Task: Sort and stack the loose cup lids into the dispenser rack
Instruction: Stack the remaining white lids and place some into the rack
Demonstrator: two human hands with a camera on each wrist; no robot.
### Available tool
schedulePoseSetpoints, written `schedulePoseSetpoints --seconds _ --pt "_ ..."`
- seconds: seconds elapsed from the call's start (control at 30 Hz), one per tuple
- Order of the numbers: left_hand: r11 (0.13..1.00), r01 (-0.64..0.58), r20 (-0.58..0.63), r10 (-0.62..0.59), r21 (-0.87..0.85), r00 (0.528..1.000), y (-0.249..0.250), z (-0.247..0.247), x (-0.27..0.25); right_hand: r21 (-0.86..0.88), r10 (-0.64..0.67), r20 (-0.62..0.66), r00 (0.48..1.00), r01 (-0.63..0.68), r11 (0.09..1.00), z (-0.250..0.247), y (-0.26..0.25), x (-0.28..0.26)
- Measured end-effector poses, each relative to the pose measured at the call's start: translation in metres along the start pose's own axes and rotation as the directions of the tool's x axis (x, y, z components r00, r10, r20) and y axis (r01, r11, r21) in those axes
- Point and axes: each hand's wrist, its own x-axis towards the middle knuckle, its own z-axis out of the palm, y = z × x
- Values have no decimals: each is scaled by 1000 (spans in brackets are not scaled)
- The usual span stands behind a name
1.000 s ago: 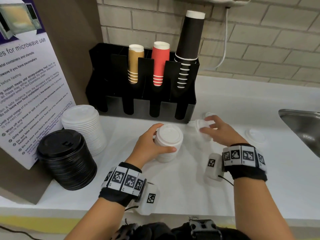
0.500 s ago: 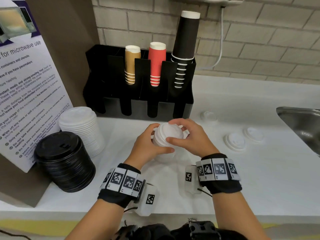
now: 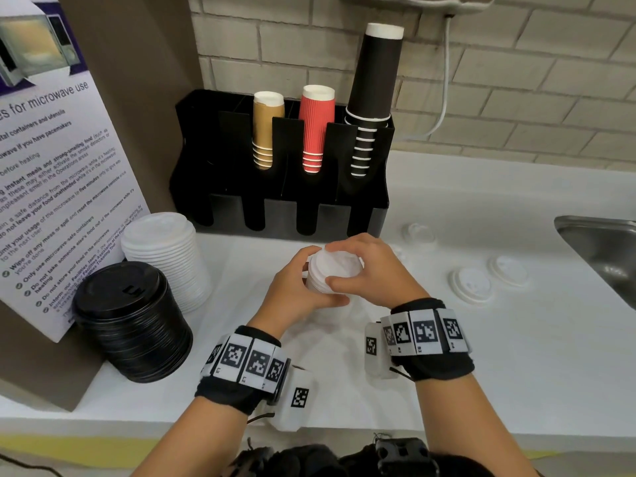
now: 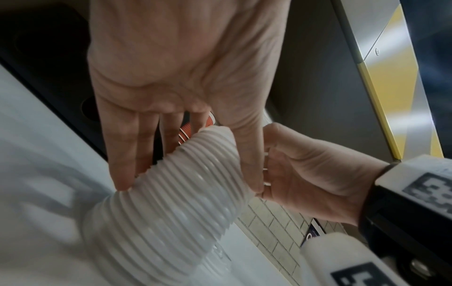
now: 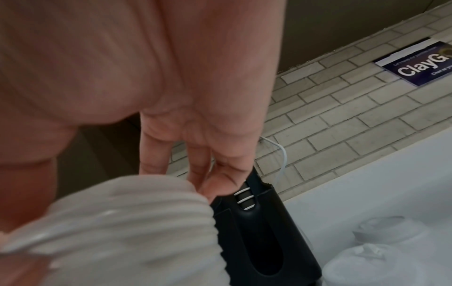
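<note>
Head view: white counter (image 3: 481, 356) under brick wall (image 3: 516, 80), both hands' fingers (image 3: 339, 281) around lid stack (image 3: 335, 270).

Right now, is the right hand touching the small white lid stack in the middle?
Touching. The head view shows the right hand with thumb and fingers wrapped over the lid stack's top.

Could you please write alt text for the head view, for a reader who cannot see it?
Both hands hold a short stack of white lids on a white counter: the left hand grips its side, the right hand its top. Behind stands a black rack of paper cups; loose lids lie right, taller lid stacks left.
</note>
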Motion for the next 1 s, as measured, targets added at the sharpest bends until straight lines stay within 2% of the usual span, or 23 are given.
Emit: schedulePoseSetpoints --seconds 0.5,0.7,0.77,0.83,0.87,0.9,0.93,1.0 --pt "999 41 6 -41 22 999 6 1 5 -33 -33 43 999 34 999 -8 1 6" --pt "1000 -4 30 4 -15 1000 7 -1 4 25 -44 50 998 43 999 -8 8 4" --pt "1000 -19 36 20 -24 999 9 -1 3 99 -35 4 999 34 995 -14 15 7" --pt "1000 -15 39 16 -25 999 9 -2 3 117 65 -92 994 -54 992 -24 31 16" --pt "1000 -15 40 16 -24 999 8 -2 3 50 159 -93 983 -154 987 -30 41 23" --pt "1000 -16 41 17 -22 999 7 -2 3 -84 283 -49 958 -286 955 -33 52 29" --pt "1000 -18 44 19 -20 999 7 -1 3 -245 414 13 910 -398 884 -34 62 34" --pt "1000 -20 49 21 -17 999 8 -1 2 -460 554 76 829 -464 757 -31 77 41"
